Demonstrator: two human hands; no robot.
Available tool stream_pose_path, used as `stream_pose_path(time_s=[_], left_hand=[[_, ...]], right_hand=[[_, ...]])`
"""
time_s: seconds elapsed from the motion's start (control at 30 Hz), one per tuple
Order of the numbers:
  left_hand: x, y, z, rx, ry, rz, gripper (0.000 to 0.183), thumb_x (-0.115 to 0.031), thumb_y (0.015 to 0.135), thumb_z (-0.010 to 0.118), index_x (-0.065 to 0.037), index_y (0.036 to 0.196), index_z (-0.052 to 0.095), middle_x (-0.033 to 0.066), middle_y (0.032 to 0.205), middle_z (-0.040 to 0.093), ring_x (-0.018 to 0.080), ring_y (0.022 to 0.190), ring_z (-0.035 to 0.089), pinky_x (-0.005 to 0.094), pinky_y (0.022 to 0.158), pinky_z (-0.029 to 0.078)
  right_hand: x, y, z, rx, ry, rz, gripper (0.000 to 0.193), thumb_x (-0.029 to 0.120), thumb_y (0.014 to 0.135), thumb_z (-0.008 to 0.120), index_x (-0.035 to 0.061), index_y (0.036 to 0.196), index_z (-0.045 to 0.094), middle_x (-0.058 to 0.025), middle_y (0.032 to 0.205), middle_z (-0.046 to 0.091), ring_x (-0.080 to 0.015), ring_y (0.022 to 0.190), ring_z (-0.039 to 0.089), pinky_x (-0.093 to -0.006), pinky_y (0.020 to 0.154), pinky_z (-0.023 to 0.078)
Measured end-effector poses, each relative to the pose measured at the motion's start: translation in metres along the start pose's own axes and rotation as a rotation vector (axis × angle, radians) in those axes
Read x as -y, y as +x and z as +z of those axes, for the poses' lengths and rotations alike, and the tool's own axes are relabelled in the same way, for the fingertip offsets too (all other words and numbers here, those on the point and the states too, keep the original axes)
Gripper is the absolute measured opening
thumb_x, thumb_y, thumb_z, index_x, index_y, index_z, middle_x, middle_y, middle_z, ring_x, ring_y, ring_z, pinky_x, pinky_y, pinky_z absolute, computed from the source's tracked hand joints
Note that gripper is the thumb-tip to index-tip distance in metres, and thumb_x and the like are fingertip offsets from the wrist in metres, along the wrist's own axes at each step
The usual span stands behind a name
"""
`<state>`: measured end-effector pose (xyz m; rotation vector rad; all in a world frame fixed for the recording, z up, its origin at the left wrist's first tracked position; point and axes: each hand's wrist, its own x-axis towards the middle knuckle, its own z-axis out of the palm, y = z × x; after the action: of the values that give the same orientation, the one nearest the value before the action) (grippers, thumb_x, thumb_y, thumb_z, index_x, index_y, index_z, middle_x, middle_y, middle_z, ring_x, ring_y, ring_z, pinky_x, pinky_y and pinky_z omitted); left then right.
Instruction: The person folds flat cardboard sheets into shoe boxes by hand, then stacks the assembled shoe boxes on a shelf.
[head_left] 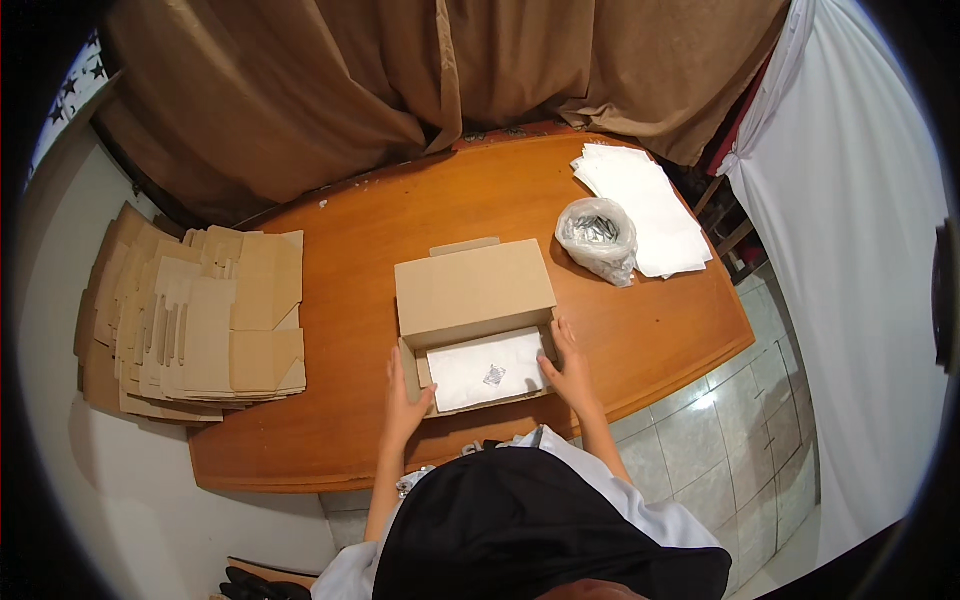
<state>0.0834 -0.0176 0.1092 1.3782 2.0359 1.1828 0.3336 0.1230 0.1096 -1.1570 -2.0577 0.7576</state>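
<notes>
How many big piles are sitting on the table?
2. A stack of flattened brown cardboard is left of the opened brown cardboard box; a stack of white paper sheets is at right, beside the translucent plastic bag.

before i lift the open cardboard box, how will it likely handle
The cardboard box has thin walls, so it is probably light for its size. Its lid is open and untucked, so it may flap. The white paper inside looks loose and might slide if the box tilts.

Table (400, 205) holds flattened cardboard (205, 320), box (475, 287), bag (605, 264), and papers (655, 215).
</notes>
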Motion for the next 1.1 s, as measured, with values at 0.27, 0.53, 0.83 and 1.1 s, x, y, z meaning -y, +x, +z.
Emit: stream_pose_path(time_s=[0.27,0.53,0.83,1.1], left_hand=[[0.015,-0.004,0.010,0.144,-0.018,0.026,0.105,-0.030,0.074,0.071,0.000,0.141,-0.004,0.0283,0.146,-0.001,0.0380,0.137,0.005,0.0424,0.108,0.015],[0.014,0.011,0.005,0.179,0.149,-0.029,0.100,-0.050,0.079,0.060,0.000,0.142,0.000,0.0286,0.146,-0.003,0.0407,0.136,0.001,0.0500,0.107,0.013],[0.025,0.019,-0.003,0.219,0.174,0.136,0.105,-0.056,0.071,0.066,-0.007,0.144,0.008,0.0237,0.147,-0.011,0.0389,0.136,-0.009,0.0552,0.106,0.004],[0.037,0.010,0.008,0.041,0.131,0.257,0.095,-0.065,0.057,0.070,-0.009,0.131,0.046,0.0159,0.147,0.021,0.0411,0.136,0.007,0.0569,0.105,0.002]], right_hand=[[0.004,0.000,-0.003,0.052,-0.053,-0.002,0.072,-0.004,0.067,0.058,-0.0022,0.134,0.033,-0.0249,0.139,0.030,-0.0358,0.132,0.026,-0.0363,0.107,0.025],[0.001,0.001,0.008,-0.015,-0.073,-0.006,0.064,-0.008,0.066,0.050,-0.0036,0.129,0.040,-0.0259,0.138,0.031,-0.0369,0.130,0.029,-0.0367,0.107,0.026],[0.013,0.015,0.011,-0.006,-0.318,0.018,0.056,0.004,0.071,0.055,0.0010,0.126,0.046,-0.0186,0.140,0.032,-0.0375,0.126,0.035,-0.0395,0.099,0.037],[0.005,0.013,0.015,-0.022,-0.341,-0.020,0.052,0.013,0.075,0.057,0.0043,0.126,0.048,-0.0152,0.141,0.033,-0.0363,0.126,0.036,-0.0395,0.096,0.040]])
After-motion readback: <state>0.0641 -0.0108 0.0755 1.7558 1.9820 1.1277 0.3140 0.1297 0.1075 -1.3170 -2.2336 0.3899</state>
